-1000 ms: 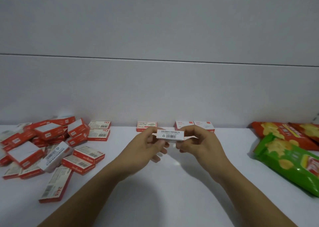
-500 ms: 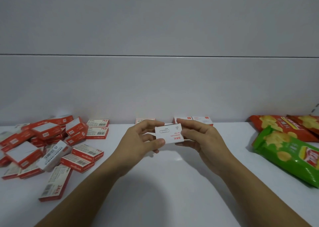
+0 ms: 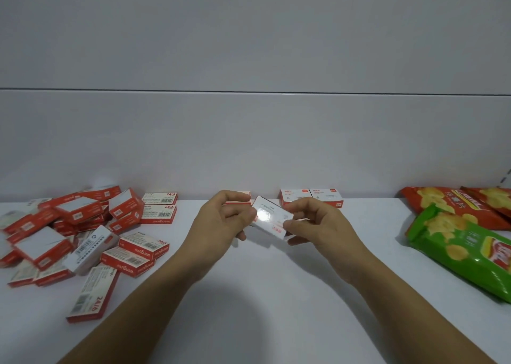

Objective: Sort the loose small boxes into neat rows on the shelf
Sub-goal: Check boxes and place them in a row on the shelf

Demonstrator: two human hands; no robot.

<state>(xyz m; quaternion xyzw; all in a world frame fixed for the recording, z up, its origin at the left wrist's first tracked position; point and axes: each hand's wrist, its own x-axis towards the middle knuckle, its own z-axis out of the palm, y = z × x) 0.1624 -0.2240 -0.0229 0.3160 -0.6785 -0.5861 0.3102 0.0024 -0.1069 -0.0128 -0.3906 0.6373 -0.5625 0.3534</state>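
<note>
The left hand [image 3: 221, 222] and the right hand [image 3: 318, 225] pinch the small white box [image 3: 269, 215] by its ends, in the air over the middle of the shelf [image 3: 276, 294]. This light fingertip hold may let it slip or land crooked. Its long axis runs from far-left to near-right, and the broad face seems tilted up, though glare hides the print.

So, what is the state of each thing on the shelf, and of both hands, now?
small white box, held tilted in the air between both hands
left hand, grips the box's left end
right hand, pinches the box's right end
pile of boxes, jumbled at the left
two white boxes, lying side by side against the back wall
green chip bag, lying flat at the right
red chip bags, lying behind the green one
</note>
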